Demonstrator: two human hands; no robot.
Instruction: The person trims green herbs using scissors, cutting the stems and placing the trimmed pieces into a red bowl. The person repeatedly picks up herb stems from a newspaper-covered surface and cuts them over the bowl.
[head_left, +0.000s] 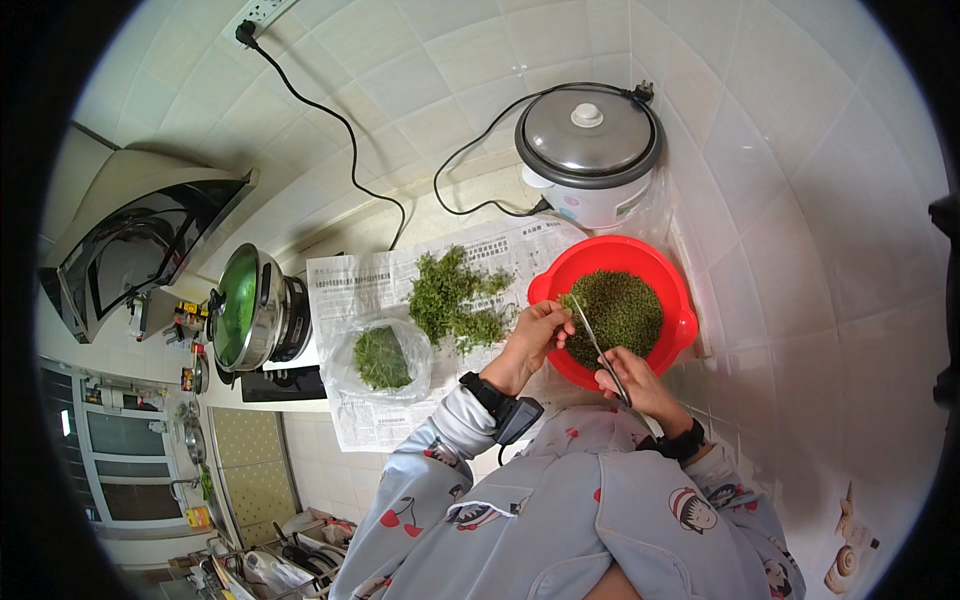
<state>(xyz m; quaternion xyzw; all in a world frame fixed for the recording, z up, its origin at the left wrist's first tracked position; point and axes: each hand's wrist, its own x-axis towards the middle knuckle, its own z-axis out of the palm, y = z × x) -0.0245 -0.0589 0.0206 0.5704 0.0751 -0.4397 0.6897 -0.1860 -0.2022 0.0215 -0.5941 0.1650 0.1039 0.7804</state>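
Observation:
A red plastic basin (541, 287) holds a heap of small green plant clusters (622, 315). Over its left side my left hand (545, 330) pinches a small green sprig (566, 300). My right hand (636, 379) grips a pair of metal scissors (594, 339), their tips beside that sprig; whether the blades are apart is not clear. Left of the basin, a pile of leafy green sprigs (450, 296) lies on spread newspaper (352, 281). A clear plastic bag (420, 360) with more cut greenery (381, 358) sits further left on the paper.
Behind the basin stands a rice cooker (589, 165) with a metal lid and a black cord (469, 142). A lidded steel pot (247, 307) is at the left, beyond the bag. Tiled wall (780, 247) rises close on the right.

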